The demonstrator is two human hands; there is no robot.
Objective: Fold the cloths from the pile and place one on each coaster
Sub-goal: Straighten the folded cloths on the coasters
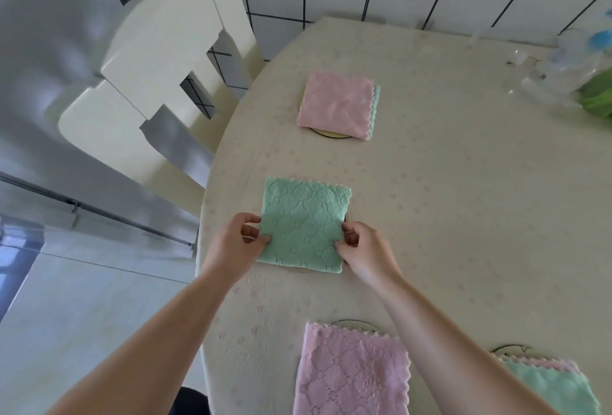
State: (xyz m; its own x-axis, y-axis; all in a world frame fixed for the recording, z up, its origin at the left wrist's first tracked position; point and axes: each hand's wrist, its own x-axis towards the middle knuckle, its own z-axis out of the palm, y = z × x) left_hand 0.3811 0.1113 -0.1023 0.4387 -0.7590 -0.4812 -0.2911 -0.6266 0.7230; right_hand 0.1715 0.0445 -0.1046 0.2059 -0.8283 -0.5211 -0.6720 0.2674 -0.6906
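Observation:
A folded green cloth (pixel 304 226) lies on the table over a coaster, of which only a thin rim (pixel 299 271) shows at its near edge. My left hand (pixel 236 242) pinches its left edge and my right hand (pixel 361 247) pinches its right edge. Farther away a folded pink cloth (pixel 337 105) covers another coaster (pixel 331 134). Near me a pink cloth (pixel 351 371) lies over a third coaster (pixel 354 322). At the lower right a green and pink cloth (pixel 553 385) sits on a fourth coaster (pixel 510 348).
The round table (pixel 463 199) has a pale flowered cover. A cream chair (pixel 159 63) stands at its far left side. Clear plastic items and something green (pixel 583 83) sit at the far right edge. A tiled wall runs behind the table.

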